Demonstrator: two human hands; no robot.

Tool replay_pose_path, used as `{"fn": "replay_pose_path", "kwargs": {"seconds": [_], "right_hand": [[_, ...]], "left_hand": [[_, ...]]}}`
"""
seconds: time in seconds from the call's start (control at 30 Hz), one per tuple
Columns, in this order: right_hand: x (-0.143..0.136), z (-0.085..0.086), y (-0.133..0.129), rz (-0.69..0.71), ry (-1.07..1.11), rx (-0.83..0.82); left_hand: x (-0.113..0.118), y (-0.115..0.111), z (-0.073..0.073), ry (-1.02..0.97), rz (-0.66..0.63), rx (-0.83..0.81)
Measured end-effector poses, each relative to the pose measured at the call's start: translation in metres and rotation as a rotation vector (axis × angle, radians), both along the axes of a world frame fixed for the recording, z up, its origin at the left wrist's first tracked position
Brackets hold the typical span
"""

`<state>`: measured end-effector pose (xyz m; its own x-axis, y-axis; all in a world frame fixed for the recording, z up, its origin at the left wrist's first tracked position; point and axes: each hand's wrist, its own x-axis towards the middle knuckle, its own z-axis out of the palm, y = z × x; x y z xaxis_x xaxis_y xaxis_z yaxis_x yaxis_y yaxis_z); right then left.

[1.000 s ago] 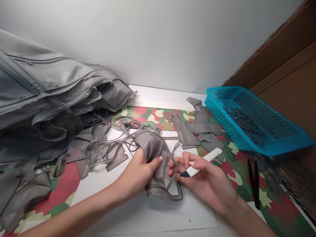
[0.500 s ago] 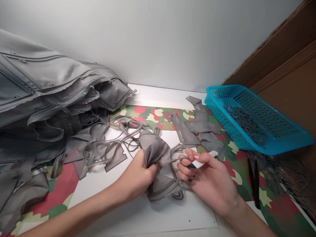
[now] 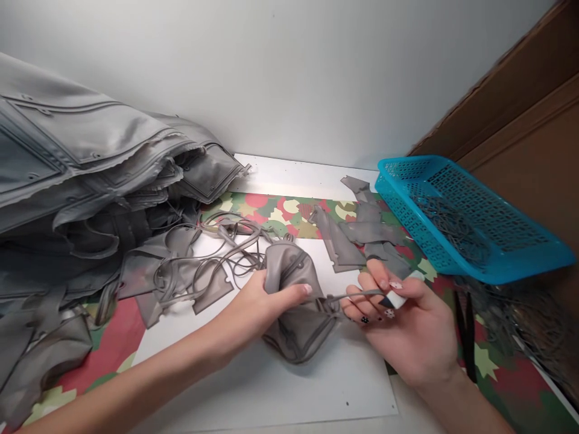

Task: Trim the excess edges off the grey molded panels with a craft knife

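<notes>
My left hand (image 3: 275, 307) is closed on a crumpled grey rubber sheet (image 3: 296, 343), thumb on top, above a white board (image 3: 271, 398). Part of the sheet is folded over behind the thumb. From its right side a thin grey rubber strip (image 3: 348, 294) runs, stretched straight, to my right hand (image 3: 407, 325). That hand is closed, pinching the strip's end together with a small white block-like thing (image 3: 404, 289) with a dark end; its kind I cannot make out. Loose grey rubber strands (image 3: 226, 247) lie behind my left hand.
Thick grey rubber sheets are piled (image 3: 113, 138) at the left. A blue plastic basket (image 3: 511, 250) with thin grey strips stands at the right, by a cardboard box (image 3: 538, 138). Black tweezers (image 3: 465, 337) lie right of my right hand. Flat grey pieces (image 3: 341, 241) lie behind.
My right hand has moved right and a little down, drawing the strip out straighter. The sheet in my left hand has unfolded somewhat and the left thumb now lies stretched over it.
</notes>
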<state>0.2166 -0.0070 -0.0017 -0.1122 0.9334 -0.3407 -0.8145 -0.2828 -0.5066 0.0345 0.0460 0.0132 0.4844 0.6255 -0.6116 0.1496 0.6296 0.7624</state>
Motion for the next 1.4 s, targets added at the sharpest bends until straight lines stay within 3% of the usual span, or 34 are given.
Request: {"fn": "replay_pose_path", "kwargs": {"seconds": [0.13, 0.3, 0.47, 0.63, 0.9, 1.07, 1.2, 1.4], "right_hand": [[-0.004, -0.004, -0.006, 0.118, -0.060, 0.078], [-0.010, -0.009, -0.011, 0.338, -0.178, 0.201], [-0.013, -0.013, -0.014, 0.462, -0.316, 0.199], [-0.009, -0.012, -0.012, 0.387, -0.472, 0.153], [-0.007, -0.004, -0.011, 0.114, -0.506, 0.039], [-0.005, -0.008, -0.012, 0.171, -0.578, 0.059], [-0.008, -0.009, -0.013, 0.269, -0.611, 0.067], [-0.015, -0.008, -0.011, 0.248, -0.324, -0.029]], "left_hand": [[0.002, 0.000, -0.004, 0.085, -0.055, 0.077], [0.000, -0.002, -0.011, -0.035, 0.041, 0.142], [-0.002, -0.003, -0.011, -0.085, 0.045, 0.068], [-0.002, -0.004, -0.009, -0.160, 0.035, -0.062], [0.000, -0.007, -0.013, -0.038, 0.006, 0.040], [0.002, -0.004, -0.004, -0.017, -0.054, 0.102], [0.003, -0.005, -0.006, 0.015, -0.022, 0.133], [0.004, -0.009, -0.015, -0.020, -0.026, 0.141]]}}
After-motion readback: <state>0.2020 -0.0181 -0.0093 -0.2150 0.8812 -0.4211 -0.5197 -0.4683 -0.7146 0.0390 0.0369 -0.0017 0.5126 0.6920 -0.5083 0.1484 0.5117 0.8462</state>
